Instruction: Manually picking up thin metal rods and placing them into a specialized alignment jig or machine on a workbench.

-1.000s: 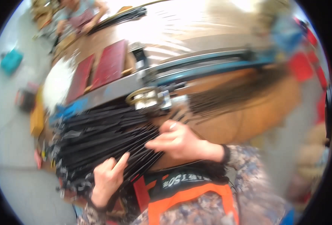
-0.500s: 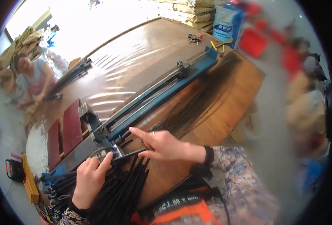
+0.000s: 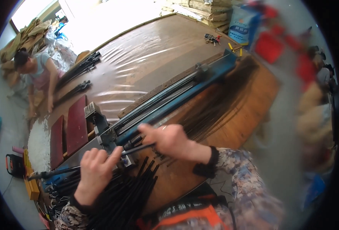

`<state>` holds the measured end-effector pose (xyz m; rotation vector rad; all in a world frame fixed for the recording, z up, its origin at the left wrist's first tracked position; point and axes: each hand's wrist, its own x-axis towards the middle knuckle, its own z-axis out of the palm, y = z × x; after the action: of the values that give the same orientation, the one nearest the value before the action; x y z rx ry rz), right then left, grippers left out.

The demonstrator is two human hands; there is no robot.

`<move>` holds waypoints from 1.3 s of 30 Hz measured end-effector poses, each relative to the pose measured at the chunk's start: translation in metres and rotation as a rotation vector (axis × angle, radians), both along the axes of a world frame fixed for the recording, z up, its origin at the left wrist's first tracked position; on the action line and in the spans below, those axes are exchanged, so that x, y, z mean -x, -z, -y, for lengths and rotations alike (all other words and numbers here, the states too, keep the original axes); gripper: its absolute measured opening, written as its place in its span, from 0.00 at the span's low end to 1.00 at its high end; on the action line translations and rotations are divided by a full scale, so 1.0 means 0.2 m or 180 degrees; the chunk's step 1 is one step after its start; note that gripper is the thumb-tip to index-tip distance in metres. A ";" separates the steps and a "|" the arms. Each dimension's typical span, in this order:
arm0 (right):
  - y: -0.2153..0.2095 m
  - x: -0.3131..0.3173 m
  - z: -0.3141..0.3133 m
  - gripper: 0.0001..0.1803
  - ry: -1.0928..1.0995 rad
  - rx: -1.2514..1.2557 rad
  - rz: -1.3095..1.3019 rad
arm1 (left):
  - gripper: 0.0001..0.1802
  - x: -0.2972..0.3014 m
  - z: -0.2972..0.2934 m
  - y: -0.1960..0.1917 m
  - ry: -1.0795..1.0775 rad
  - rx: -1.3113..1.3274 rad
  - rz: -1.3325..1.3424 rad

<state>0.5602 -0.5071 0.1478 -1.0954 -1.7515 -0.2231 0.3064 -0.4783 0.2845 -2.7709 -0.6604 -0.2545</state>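
One black rod (image 3: 139, 148): our left hand (image 3: 95, 170) and right hand (image 3: 174, 142) grip it, apparently to steady it near the blue-railed machine (image 3: 178, 104).

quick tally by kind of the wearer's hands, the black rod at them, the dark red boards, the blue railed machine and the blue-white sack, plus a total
hands: 2 (left hand, right hand)
rod: 1, loose pile left out
boards: 2 (wide board, narrow board)
machine: 1
sack: 1
total: 7
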 end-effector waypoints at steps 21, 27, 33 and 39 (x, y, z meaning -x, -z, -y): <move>-0.21 0.25 -0.43 0.08 -0.1715 0.1809 -0.0753 | 0.13 0.74 0.31 -0.26 -0.1942 -0.0559 0.1399; -0.30 0.49 -0.61 0.07 -0.1869 0.0851 0.0350 | 0.15 0.95 0.54 -0.26 -0.2248 -0.0606 0.1344; -0.28 0.57 -0.66 0.08 -0.1710 0.0912 0.0974 | 0.15 1.06 0.56 -0.08 -0.2531 -0.0350 0.1496; -0.16 0.22 -0.69 0.07 -0.0603 -0.0448 0.1600 | 0.12 1.02 0.35 0.03 -0.2458 -0.0261 0.1372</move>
<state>0.5160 -0.3695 0.1798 -0.8060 -2.2316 -0.5308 0.1016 -0.5480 0.2783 -2.1745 -1.6967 -0.6786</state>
